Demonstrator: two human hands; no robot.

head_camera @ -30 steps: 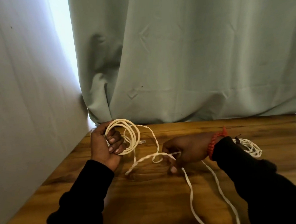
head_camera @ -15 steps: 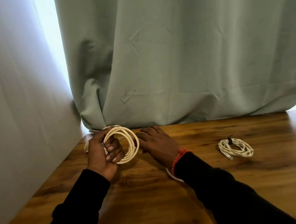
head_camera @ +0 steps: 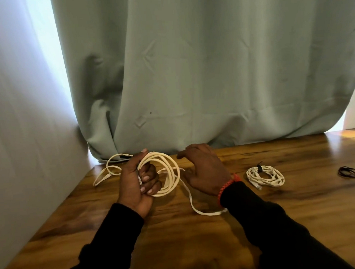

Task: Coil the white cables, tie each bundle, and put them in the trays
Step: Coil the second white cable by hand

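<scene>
The left hand (head_camera: pixel 137 182) grips a white cable coil (head_camera: pixel 164 172) upright above the wooden table (head_camera: pixel 198 242). The right hand (head_camera: pixel 205 170), fingers apparently loose and holding nothing, has shifted just right of that grip since a moment ago. Slack now trails beneath its wrist, so coiling is unfinished. A tied bundle (head_camera: pixel 265 176) lies further right; no trays visible.

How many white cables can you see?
2. One cable is half-coiled in the left hand. One tied bundle lies on the table, right. Others may be out of view.
</scene>
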